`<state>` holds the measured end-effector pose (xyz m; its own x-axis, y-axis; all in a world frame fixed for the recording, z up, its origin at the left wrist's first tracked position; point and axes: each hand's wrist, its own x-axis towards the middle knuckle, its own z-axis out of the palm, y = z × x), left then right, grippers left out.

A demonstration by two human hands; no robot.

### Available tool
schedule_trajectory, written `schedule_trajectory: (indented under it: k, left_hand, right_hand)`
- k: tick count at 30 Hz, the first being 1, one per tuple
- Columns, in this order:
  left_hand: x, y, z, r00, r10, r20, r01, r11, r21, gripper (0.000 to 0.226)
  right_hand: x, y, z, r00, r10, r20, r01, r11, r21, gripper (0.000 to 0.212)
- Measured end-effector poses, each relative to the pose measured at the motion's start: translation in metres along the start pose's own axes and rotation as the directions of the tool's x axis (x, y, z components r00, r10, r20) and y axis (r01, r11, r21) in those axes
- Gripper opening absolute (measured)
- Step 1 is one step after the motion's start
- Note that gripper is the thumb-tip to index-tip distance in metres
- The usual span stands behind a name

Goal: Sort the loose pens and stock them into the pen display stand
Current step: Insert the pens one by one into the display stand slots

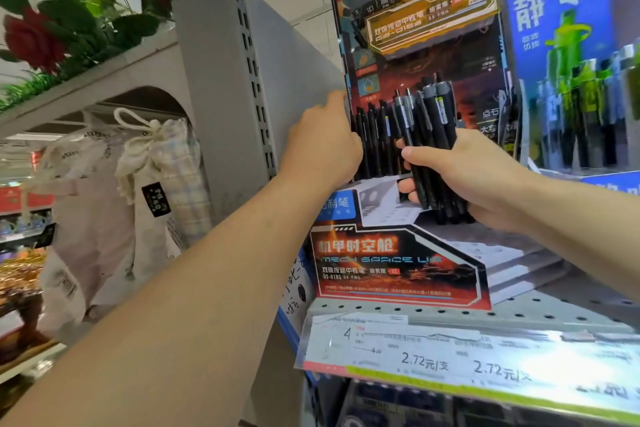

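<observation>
Several black pens (375, 142) already stand in the pen display stand (398, 267) at its back left, where the left hand (323, 146) clasps its edge. The right hand (460, 177) clenches a bundle of pens (427, 139), seemingly still unstocked; most tiers look bare.

Head view faces forward, close to shelf (450, 314).
</observation>
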<state>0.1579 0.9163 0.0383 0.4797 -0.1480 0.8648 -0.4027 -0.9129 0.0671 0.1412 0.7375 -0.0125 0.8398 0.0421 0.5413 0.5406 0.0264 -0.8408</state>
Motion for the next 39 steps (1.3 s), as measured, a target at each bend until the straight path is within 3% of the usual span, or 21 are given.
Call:
schedule_trajectory:
  k: [4, 9, 17, 22, 26, 31, 36, 39]
  left_hand:
    - [0.002, 0.002, 0.000, 0.995, -0.024, 0.094, 0.020, 0.999, 0.046, 0.062]
    - [0.003, 0.003, 0.001, 0.986, -0.089, 0.142, 0.071, 0.989, 0.132, 0.045]
    - [0.001, 0.003, -0.001, 0.988, -0.069, 0.134, 0.069, 0.998, 0.010, 0.062]
    - [-0.003, 0.002, -0.005, 0.995, 0.073, -0.062, -0.083, 0.981, -0.175, 0.064]
    - [-0.005, 0.003, -0.006, 0.990, 0.135, -0.035, -0.139, 0.961, -0.241, 0.056]
    - [-0.006, 0.002, -0.005, 0.991, 0.131, -0.027, -0.133, 0.969, -0.209, 0.053]
    - [-0.010, 0.005, -0.011, 0.961, 0.051, -0.273, -0.152, 0.919, -0.363, 0.054]
    - [-0.011, 0.005, -0.013, 0.921, -0.021, -0.389, -0.124, 0.930, -0.345, 0.051]
  right_hand:
    - [-0.001, -0.001, 0.000, 1.000, -0.009, 0.028, 0.009, 1.000, 0.001, 0.014]
    - [0.003, -0.001, 0.002, 1.000, 0.011, 0.009, -0.011, 1.000, -0.008, 0.011]
    - [0.002, 0.000, 0.002, 1.000, 0.011, 0.004, -0.011, 1.000, -0.011, 0.012]
    - [0.004, 0.002, 0.003, 1.000, -0.028, 0.008, 0.028, 0.999, 0.021, 0.011]
    - [0.004, 0.003, 0.007, 0.996, -0.073, 0.055, 0.073, 0.997, 0.010, 0.014]
    - [0.002, 0.005, 0.009, 0.995, -0.071, 0.069, 0.070, 0.997, 0.022, 0.013]
    - [0.004, 0.003, 0.008, 0.999, -0.024, -0.048, 0.026, 0.999, 0.039, 0.008]
    - [0.005, 0.004, 0.008, 0.998, 0.005, -0.059, -0.003, 1.000, 0.030, 0.008]
